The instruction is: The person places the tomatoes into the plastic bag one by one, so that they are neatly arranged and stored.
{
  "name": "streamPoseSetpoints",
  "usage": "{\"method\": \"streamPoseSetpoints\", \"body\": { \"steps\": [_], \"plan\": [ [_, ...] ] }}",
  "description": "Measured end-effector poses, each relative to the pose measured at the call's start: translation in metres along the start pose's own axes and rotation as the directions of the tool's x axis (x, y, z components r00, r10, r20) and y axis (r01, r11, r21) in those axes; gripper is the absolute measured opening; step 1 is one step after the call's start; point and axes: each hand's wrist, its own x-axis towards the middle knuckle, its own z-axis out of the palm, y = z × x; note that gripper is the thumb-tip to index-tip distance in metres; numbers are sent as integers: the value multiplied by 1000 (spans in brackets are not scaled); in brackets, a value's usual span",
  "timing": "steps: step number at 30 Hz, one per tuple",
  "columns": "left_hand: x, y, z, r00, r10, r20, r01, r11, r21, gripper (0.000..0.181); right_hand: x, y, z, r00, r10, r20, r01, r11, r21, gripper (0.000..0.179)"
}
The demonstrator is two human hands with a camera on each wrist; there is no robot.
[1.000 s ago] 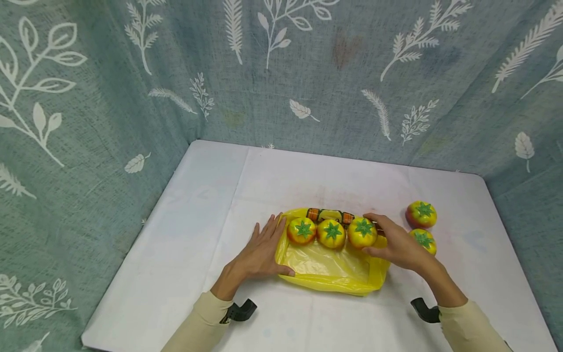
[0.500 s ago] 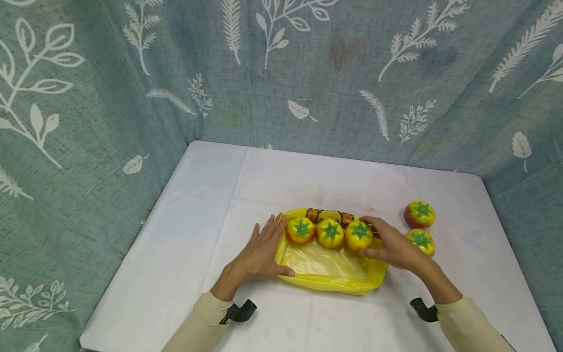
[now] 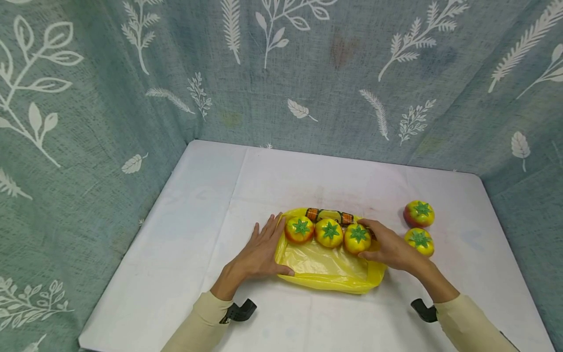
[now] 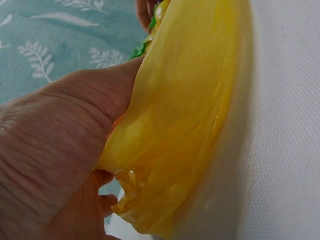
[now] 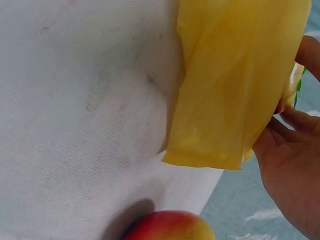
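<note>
A yellow plastic bag (image 3: 323,281) lies opened out like a tray, with three yellow-red toy tomatoes in a row along its far side. My left hand (image 3: 259,254) rests along the bag's left edge, its fingers spread and straight, its thumb at the near corner. My right hand (image 3: 389,246) holds the rightmost toy tomato (image 3: 357,238) between thumb and fingers, at the bag's right end. The middle toy tomato (image 3: 329,233) and the left toy tomato (image 3: 299,230) sit beside it, green star tops up. In the right wrist view, bag plastic (image 5: 225,100) hides most of the held toy tomato.
Two more toy tomatoes, a far one (image 3: 419,214) and a nearer one (image 3: 420,242), lie on the white table (image 3: 211,195) to the right of my right hand. An orange-and-black printed strip (image 3: 330,215) shows at the bag's far rim. Patterned curtains (image 3: 281,88) enclose the table.
My right hand has moved slightly left with the rightmost toy tomato, bringing it close to the middle one. My left hand has stayed at the bag's left edge.
</note>
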Motion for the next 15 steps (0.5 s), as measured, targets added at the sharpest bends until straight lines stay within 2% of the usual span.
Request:
{"method": "streamPoseSetpoints", "body": {
  "steps": [15],
  "plan": [
    [0,-1,0,1000,3,4,-3,1000,1,137,0,0,2,1000,3,5,-3,1000,-11,85]
  ]
}}
